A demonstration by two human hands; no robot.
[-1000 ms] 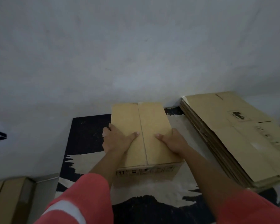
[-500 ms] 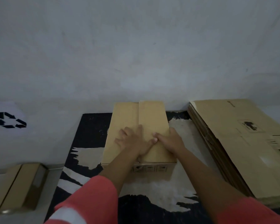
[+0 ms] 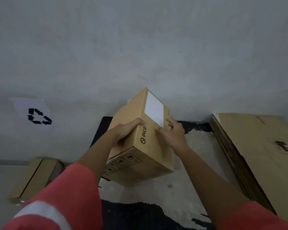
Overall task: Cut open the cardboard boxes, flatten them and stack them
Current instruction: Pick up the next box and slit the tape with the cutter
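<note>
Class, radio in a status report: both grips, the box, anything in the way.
Status: left grip holds tilted box at its top edge; right grip rests on labelled face, hold unclear. Flattened stack sits apart, right side.
</note>
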